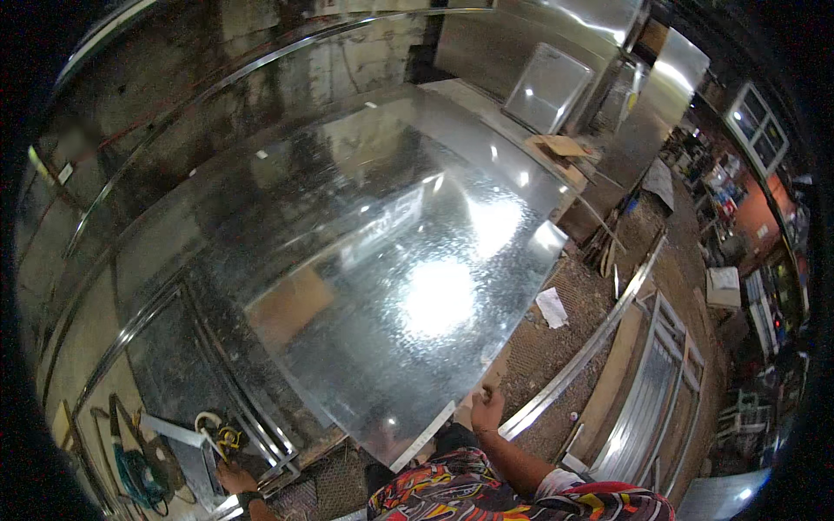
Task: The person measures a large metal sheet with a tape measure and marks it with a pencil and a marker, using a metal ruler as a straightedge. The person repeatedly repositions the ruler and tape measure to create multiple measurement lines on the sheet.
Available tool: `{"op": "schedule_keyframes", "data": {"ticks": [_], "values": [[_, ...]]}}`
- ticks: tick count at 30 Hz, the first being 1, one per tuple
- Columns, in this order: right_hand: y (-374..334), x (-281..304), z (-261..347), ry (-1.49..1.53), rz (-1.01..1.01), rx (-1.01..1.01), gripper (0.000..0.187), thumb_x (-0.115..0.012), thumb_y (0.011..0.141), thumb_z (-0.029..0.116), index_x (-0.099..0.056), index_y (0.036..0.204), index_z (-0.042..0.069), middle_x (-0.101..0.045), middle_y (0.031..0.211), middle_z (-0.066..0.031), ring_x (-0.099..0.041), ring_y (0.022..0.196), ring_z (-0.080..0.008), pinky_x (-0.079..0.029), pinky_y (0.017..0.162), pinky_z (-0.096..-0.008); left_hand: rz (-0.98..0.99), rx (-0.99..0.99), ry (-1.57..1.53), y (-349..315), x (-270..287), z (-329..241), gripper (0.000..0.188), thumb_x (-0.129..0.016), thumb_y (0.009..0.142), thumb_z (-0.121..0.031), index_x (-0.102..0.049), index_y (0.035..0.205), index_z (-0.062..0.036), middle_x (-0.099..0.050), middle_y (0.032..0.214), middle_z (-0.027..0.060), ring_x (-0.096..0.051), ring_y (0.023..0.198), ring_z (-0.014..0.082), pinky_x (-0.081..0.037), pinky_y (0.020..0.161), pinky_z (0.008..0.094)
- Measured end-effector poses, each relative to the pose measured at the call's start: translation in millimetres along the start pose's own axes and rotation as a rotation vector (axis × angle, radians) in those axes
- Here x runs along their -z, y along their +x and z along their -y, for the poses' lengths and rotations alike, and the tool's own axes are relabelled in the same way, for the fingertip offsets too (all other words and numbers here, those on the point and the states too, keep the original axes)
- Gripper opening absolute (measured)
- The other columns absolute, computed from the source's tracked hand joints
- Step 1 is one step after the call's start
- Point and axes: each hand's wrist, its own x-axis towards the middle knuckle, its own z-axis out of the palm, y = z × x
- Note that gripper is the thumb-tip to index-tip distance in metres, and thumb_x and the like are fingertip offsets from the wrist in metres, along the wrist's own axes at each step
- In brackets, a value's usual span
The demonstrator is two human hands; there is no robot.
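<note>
A large shiny sheet of metal (373,339) lies flat in front of me, with bright light reflections on it. My right hand (487,412) is at its near right edge, fingers curled closed; anything inside them is hidden. A narrow pale strip (423,438) runs along the near edge, by my body. My left hand (233,478), with a dark band at the wrist, is low at the left. Just beyond its fingers is a yellow-and-black tool (228,437) that looks like a tape measure, beside a flat metal bar (174,431). The left fingers are too dim to read.
A green power tool (137,469) lies at the far left, near metal frame rails (228,373). Right of the sheet are a long metal profile (584,358), a metal-framed panel (647,404) and white paper (551,307). A framed panel (547,91) leans at the back.
</note>
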Motion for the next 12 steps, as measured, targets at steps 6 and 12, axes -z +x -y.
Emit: {"op": "schedule_keyframes", "data": {"ticks": [6, 12], "values": [[54, -7, -144, 0.666, 0.567, -0.766, 0.037, -0.063, 0.103, 0.039, -0.062, 0.121, 0.007, -0.061, 0.101, -0.0132, -0.061, 0.091, -0.0317, -0.053, 0.083, -0.0501, 0.162, 0.110, -0.032, 25, 13, -2, 0.036, -0.067, 0.098, -0.020, -0.063, 0.132, -0.0082, -0.063, 0.131, 0.0177, -0.059, 0.122, 0.0405, -0.050, 0.101, 0.0571], [78, -65, -142, 0.505, 0.777, -0.845, 0.031, -0.056, 0.108, 0.036, -0.059, 0.112, 0.005, -0.065, 0.098, -0.0160, -0.064, 0.089, -0.0357, -0.060, 0.078, -0.0540, 0.045, 0.221, -0.458, 22, 45, -19, 0.053, -0.062, 0.091, 0.003, -0.055, 0.142, -0.0065, -0.052, 0.144, 0.0212, -0.053, 0.129, 0.0395, -0.045, 0.110, 0.0511]]}}
